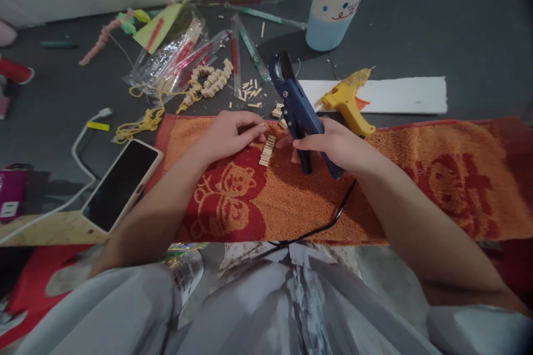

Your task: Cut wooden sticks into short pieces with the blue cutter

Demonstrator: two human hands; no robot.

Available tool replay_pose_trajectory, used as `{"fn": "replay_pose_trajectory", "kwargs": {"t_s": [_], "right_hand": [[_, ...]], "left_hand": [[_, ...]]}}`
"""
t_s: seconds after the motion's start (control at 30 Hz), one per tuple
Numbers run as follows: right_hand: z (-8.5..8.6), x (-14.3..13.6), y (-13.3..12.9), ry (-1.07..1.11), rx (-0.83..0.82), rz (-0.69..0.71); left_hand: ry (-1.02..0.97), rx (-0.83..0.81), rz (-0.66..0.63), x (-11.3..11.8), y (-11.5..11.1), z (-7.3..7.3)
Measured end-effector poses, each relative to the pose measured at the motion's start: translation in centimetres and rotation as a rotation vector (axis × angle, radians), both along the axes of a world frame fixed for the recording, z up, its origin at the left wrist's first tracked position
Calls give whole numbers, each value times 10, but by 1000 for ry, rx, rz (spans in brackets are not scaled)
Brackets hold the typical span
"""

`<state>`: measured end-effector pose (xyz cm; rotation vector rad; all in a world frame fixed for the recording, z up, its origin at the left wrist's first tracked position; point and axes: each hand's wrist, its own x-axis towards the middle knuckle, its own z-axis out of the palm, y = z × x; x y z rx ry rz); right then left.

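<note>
My right hand (333,147) is wrapped around the handles of a blue hand cutter (297,102), whose head points up and away from me. Its fingertips reach down beside a short row of cut wooden stick pieces (267,151) on the orange and red towel (308,199). On the other side of that row rests my left hand (235,136), thumb and forefinger together near the top pieces. Whatever may be between those fingertips is too small to make out. More cut pieces (278,111) lie just behind the cutter.
A yellow glue gun (347,102) rests on a white strip (408,94) at the right. Behind are scattered stick bits (250,89), wrapped pens (252,47), a beaded wooden chain (214,80) and a tall bottle (331,11). At left lie a phone (122,186) and white cable (77,150).
</note>
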<state>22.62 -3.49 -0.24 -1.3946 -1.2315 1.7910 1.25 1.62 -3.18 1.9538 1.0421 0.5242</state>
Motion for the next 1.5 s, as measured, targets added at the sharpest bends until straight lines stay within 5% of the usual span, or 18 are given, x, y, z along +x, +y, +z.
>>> {"fn": "replay_pose_trajectory", "kwargs": {"t_s": [1.5], "right_hand": [[5,-1,-1,-49,30,-6]], "left_hand": [[36,39,8,0,0,-1]]}}
